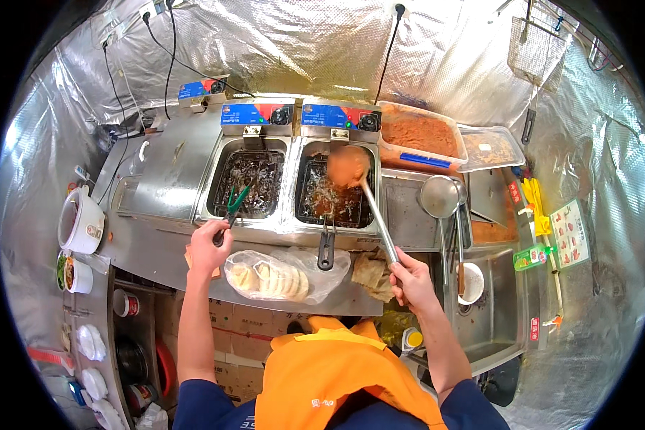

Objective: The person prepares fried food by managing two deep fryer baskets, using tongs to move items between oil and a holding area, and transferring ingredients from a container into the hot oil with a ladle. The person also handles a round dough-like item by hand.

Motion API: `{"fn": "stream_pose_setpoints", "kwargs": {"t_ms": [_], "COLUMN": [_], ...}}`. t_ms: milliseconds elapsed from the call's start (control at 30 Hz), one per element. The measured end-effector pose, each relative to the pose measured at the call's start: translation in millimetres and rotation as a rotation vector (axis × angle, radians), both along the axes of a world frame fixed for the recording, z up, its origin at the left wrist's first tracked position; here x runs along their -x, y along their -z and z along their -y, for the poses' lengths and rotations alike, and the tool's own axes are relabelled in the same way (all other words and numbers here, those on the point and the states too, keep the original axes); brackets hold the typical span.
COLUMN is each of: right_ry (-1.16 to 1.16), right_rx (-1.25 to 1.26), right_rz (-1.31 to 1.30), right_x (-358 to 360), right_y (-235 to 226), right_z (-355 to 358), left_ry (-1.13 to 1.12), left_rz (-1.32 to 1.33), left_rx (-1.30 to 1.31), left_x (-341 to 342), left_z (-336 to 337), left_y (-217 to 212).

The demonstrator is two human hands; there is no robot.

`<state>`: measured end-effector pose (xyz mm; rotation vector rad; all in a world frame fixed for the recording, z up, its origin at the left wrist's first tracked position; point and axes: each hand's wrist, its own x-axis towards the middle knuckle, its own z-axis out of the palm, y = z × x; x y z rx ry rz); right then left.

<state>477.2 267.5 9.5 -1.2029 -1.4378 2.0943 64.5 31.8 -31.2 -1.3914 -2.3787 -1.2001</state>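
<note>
My left hand [212, 244] grips a pair of tongs [238, 198] with green ends, tilted over the left fryer tank [215, 175] of dark oil. Closed round a long metal handle, my right hand [413, 281] holds a ladle [380, 218] over the right fryer tank [374, 204]. The ladle's bowl is covered by an orange-red mass [347, 165], blurred at its left. Below it the oil bubbles around reddish stuff. A frying basket's black handle [326, 251] sticks out over this tank's front edge. Between my hands lies a clear plastic bag [330, 276] with pale round slices [283, 280].
A tub of orange-red mash [423, 136] stands back right, beside its clear lid [491, 147]. Metal ladles [439, 197] rest right of the fryers. A sink [491, 322] holds a white bucket [470, 283]. A brown cloth [371, 276] lies near my right hand; a white pot [82, 223] stands left.
</note>
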Motion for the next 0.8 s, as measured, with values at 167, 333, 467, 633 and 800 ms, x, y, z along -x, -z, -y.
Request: {"fn": "stream_pose_setpoints", "kwargs": {"t_ms": [167, 333, 467, 633, 800], "right_ry": [-0.001, -0.011, -0.029, -0.003, 0.046], "right_rx": [-0.022, -0.047, -0.057, -0.063, 0.002], "right_rz": [0.032, 0.059, 0.091, 0.134, 0.152], "right_x": [16.6, 16.1, 4.2, -13.1, -30.2], "right_y": [14.6, 12.5, 6.7, 3.5, -14.6], "right_z": [23.3, 32.1, 39.1, 54.4, 54.1], "left_ry": [0.013, 0.006, -0.001, 0.004, 0.0], "left_rz": [-0.012, -0.003, 0.054, 0.031, 0.036], "left_rx": [-0.018, -0.027, 0.01, -0.008, 0.03], "left_x": [0.0, -0.5, 0.0, 0.7, -1.4], "left_z": [-0.5, -1.9, 1.7, 1.1, 2.1], "left_y": [2.1, -0.1, -0.9, -1.3, -6.4]}}
